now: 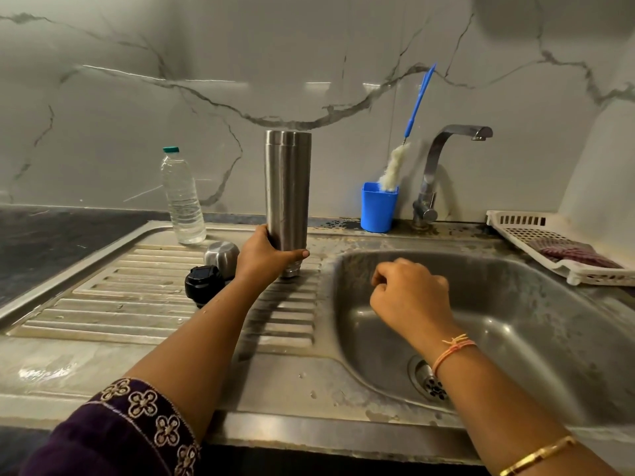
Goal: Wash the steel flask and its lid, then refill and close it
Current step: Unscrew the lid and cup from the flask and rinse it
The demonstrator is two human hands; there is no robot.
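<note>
Left hand (pixel 264 250): gripped steel flask (pixel 288 187) low, upright on drainboard (pixel 137 304), near sink (pixel 532 321) rim.
Right hand (pixel 409 290): fingers curled, empty, over open basin.
Black lid (pixel 202 285): just left of left hand.

The flask (pixel 288 187) is gray steel with a soft, brushed shine. The small cap (pixel 222 255) is steel too, but shinier. The lid (pixel 202 285) is black plastic, a bit glossy. The sink (pixel 515 304) is dull steel with stains and spots. The tap (pixel 443 142) is shiny metal. The bottle (pixel 182 201) is clear plastic. The cup (pixel 376 211) is smooth blue plastic, and the brush (pixel 393 170) in it has a fluffy white head. The tray (pixel 525 235) is white plastic, with a rough cloth (pixel 570 252) in it. The wall (pixel 309 46) is glossy, like marble. The desk (pixel 51 242) looks like dark stone. The sleeve (pixel 137 424) is purple cloth with stitched flowers.
</note>
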